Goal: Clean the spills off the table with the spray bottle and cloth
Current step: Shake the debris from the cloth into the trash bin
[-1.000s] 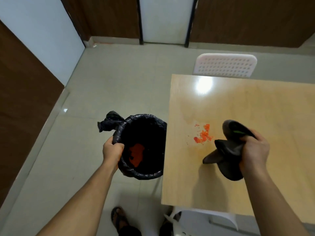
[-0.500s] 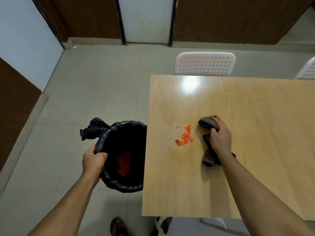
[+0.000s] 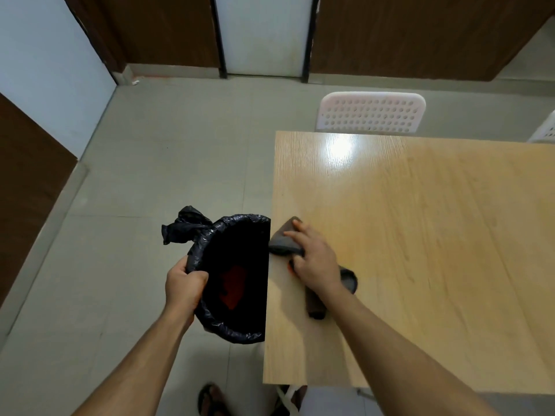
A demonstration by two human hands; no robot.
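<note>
In the lower middle of the frame the left hand (image 3: 185,283) grips the left rim of a round bin lined with a crinkled black plastic bag (image 3: 210,259), its fingers curled over the edge; an orange-red heap lies at the bottom. The right side of the bin sits under the left edge of the pale wooden table (image 3: 420,235), so its mouth opens directly left of that edge. Just to the right, the right hand (image 3: 315,259) lies on a crumpled dark grey cloth (image 3: 282,241), fingers bent over it and holding it at the table edge. A trace of orange shows under the thumb. The cloth runs from upper left to lower right, and its leading end touches the edge, so I judge a short push to the left is what remains. No spray bottle is visible.
</note>
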